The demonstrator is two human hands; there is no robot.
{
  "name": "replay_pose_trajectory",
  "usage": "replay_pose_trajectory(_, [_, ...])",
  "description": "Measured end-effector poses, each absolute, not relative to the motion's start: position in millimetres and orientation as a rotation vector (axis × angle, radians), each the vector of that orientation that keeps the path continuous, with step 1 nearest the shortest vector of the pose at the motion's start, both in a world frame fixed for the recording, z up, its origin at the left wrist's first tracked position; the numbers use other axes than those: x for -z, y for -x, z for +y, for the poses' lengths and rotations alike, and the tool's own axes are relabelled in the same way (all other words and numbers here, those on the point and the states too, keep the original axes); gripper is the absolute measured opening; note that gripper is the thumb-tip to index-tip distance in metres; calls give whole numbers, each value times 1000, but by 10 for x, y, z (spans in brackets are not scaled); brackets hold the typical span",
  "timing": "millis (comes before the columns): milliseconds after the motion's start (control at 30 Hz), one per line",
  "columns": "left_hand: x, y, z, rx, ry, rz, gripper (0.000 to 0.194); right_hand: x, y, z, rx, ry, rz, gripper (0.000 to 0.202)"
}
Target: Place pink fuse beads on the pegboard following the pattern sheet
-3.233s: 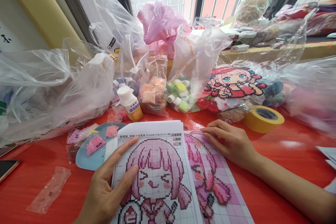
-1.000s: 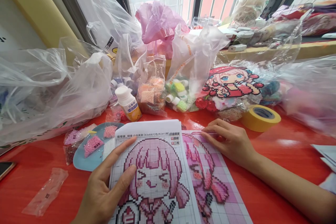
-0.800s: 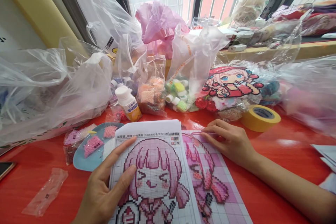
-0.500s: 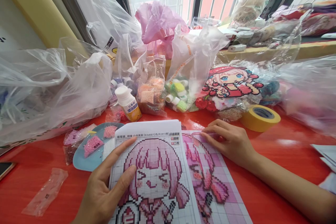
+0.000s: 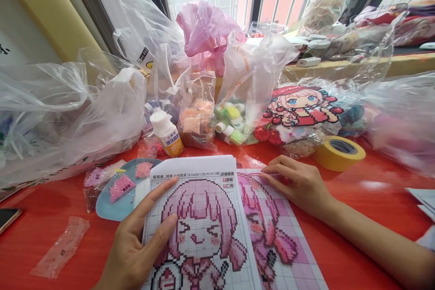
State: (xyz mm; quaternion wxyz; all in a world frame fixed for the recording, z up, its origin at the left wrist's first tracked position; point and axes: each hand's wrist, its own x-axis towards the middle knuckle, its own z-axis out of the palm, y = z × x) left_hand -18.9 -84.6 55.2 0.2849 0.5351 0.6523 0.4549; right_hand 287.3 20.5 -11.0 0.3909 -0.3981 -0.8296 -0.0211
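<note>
My left hand [image 5: 136,240] grips the left side of a printed pixel pattern sheet [image 5: 200,231], thumb on top, fingers along its edge. The sheet shows a pink-haired cartoon figure on a grid. Partly under it lies a bead board [image 5: 302,244] with a matching pink bead figure, its left part hidden by the paper. My right hand [image 5: 302,186] rests at the board's top edge, thumb and forefinger drawn close together. A thin pinkish thing seems to run by the fingertips, too small to make out.
Left of the sheet, a blue plate [image 5: 115,204] holds bags of pink beads [image 5: 122,188]. A white-capped bottle [image 5: 166,133], bead bags [image 5: 195,122], a finished bead picture [image 5: 302,106] and yellow tape [image 5: 340,153] stand behind. A small plastic bag [image 5: 61,247] and phone [image 5: 9,218] lie left.
The whole view has shifted very slightly. Both hands keep their places on the sheet and at the board's edge.
</note>
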Motion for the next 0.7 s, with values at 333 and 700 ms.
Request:
replay_pose_trajectory(333, [-566, 177, -849, -1206, -1400, 1758, 44, 111, -2862, 196, 162, 970, -2114, 15])
replay_pose_trajectory(700, [-569, 196, -852, -1188, -1398, 1733, 46, 126, -2861, 193, 215, 985, -2120, 18])
